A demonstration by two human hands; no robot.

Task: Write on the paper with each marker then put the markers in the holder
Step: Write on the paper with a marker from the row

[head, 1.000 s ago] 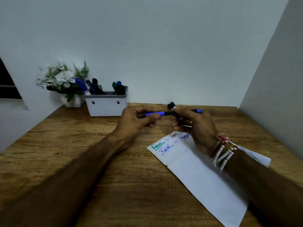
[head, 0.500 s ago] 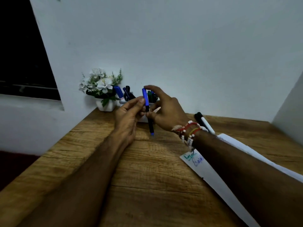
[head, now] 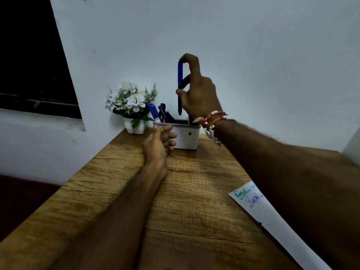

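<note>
A wooden desk [head: 194, 191] against a pale wall: a marker goes into the holder.

The right hand [head: 198, 94] pinches the blue-capped marker [head: 180, 84] upright, its lower end just above the white holder [head: 187, 135]; next it needs a straight lowering into an open slot. The left hand [head: 158, 143] rests loosely curled, empty, touching the holder, having let go of the marker since half a second ago. The written-on paper [head: 259, 209] lies near right.

1. A plain pale wall [head: 243, 55] fills the back of the room.
2. A dark window [head: 29, 65] sits on the left.
3. A brown wooden table [head: 185, 201] stands against the wall.
4. A small white pot of white flowers [head: 132, 106] sits in the table's far corner.
5. The light is dim.
</note>
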